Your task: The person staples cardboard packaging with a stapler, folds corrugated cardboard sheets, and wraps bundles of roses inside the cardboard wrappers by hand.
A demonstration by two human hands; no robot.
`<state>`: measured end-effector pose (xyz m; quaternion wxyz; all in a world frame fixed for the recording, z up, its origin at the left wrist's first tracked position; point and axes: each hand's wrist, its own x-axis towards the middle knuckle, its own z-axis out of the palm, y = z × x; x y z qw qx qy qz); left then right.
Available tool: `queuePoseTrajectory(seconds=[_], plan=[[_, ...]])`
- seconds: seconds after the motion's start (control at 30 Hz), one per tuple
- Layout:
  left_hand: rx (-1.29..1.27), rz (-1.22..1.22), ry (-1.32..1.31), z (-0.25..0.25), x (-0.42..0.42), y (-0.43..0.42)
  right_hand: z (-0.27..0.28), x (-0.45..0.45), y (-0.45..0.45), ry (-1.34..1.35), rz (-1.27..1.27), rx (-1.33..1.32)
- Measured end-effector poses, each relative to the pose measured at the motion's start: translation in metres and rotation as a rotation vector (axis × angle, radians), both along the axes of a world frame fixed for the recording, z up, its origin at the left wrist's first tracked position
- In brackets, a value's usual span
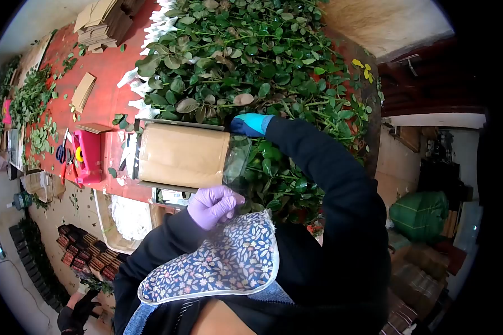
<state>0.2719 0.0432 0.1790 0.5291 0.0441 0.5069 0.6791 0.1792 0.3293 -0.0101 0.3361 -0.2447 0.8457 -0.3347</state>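
Observation:
My left hand (212,206), in a purple glove, has its fingers curled closed beside the near edge of a clear plastic sheet (238,159); what they grip is too small to tell. My right hand (250,124), in a blue glove, is closed at the sheet's far corner, its grip unclear. Between the hands and to their left, a brown paper-covered block (184,154) lies in an open-sided holder, with the sheet sticking out at its right end. Leafy green stems (279,72) lie beyond and to the right, their white-wrapped heads (141,86) facing left.
On the red table (109,72) are a pink container (89,156), scissors (61,153), red-handled cutters (70,167) and stacked cardboard (103,25). A basket with white material (129,216) stands near my left forearm. Another person's dark-gloved hand (85,306) shows at lower left.

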Motion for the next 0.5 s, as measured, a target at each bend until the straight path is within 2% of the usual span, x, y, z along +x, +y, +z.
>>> queuePoseTrajectory(seconds=[0.03,0.1,0.23,0.27,0.3,0.37,0.4,0.47,0.5], plan=[[-0.022,-0.040,-0.004,-0.002,0.003,-0.002,0.010,0.003,-0.007,-0.141,-0.140,-0.081],[0.012,-0.024,-0.011,-0.011,0.013,-0.009,0.038,0.000,-0.015,-0.410,-0.192,0.149],[0.007,-0.030,-0.163,-0.024,0.032,-0.021,0.011,0.002,-0.014,-0.214,-0.087,0.294],[0.002,-0.042,-0.214,-0.029,0.036,-0.024,0.007,-0.004,-0.013,-0.336,-0.057,0.298],[-0.001,-0.056,-0.262,-0.033,0.038,-0.026,0.019,-0.005,-0.012,-0.294,-0.058,0.287],[0.053,-0.024,-0.285,-0.036,0.043,-0.025,0.017,-0.003,-0.004,-0.197,-0.086,0.136],[0.043,-0.023,-0.270,-0.039,0.047,-0.024,0.020,0.010,0.006,-0.441,-0.341,-0.249],[0.047,0.002,-0.276,-0.042,0.054,-0.020,0.052,0.023,0.007,-0.458,-0.457,-0.452],[0.043,0.033,-0.280,-0.044,0.059,-0.017,0.103,0.017,0.000,-0.226,-0.310,-0.278]])
